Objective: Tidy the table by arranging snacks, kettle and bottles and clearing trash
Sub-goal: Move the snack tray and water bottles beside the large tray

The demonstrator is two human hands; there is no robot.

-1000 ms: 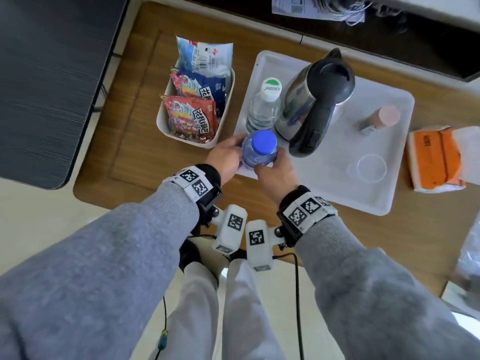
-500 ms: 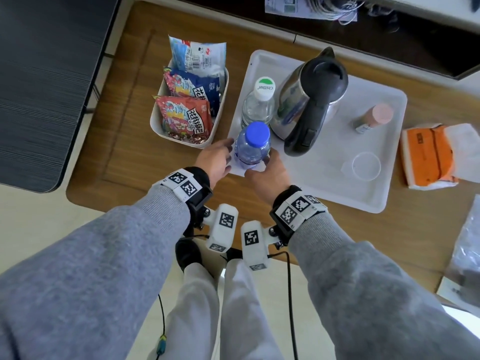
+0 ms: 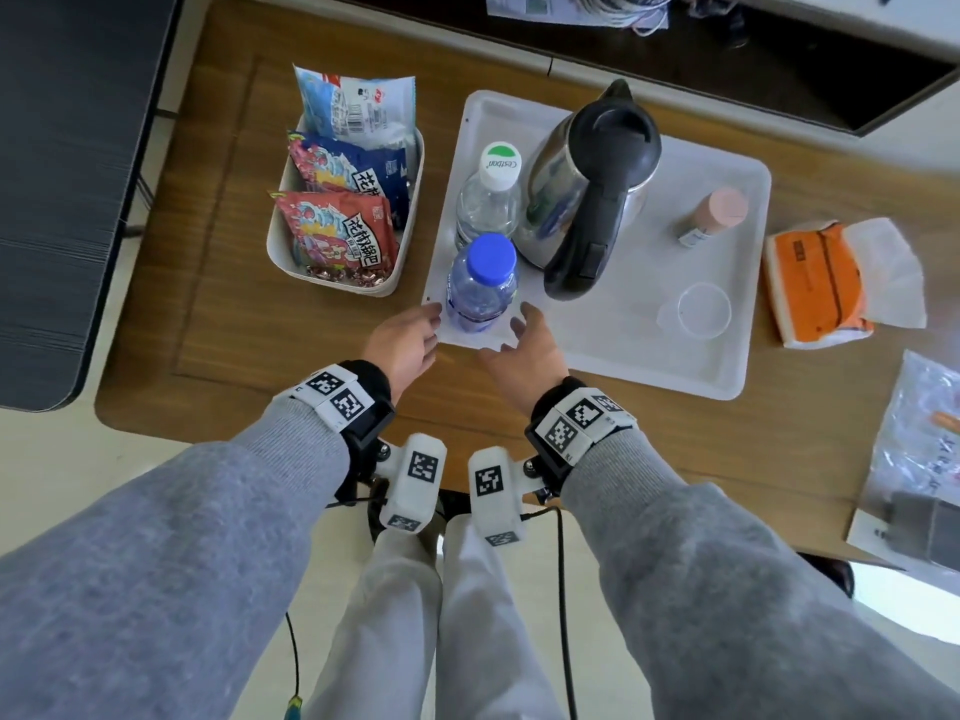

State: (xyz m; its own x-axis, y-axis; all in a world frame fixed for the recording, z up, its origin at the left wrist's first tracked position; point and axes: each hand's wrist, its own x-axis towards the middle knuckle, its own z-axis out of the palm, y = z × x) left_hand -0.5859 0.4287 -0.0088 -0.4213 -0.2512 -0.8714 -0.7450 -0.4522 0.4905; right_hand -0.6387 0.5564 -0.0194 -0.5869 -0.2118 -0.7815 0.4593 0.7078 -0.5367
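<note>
A blue-capped water bottle [image 3: 480,285] stands upright at the near left corner of the white tray [image 3: 613,350]. Behind it stand a white-capped bottle [image 3: 488,200] and a steel kettle with a black lid and handle [image 3: 592,184]. My left hand [image 3: 408,343] and my right hand [image 3: 524,348] are just in front of the blue-capped bottle, one on each side, fingers apart and holding nothing. A white basket [image 3: 405,252] left of the tray holds three snack packets [image 3: 337,236].
On the tray also stand a small pink-capped bottle [image 3: 714,215] and a clear plastic cup [image 3: 701,309]. An orange tissue pack [image 3: 815,283] lies right of the tray. A clear plastic bag [image 3: 914,459] lies at the right edge. A dark surface [image 3: 67,148] adjoins the wooden table on the left.
Both hands held the blue-capped bottle and set it on the tray's near left corner. Now they have let go and drawn back towards me.
</note>
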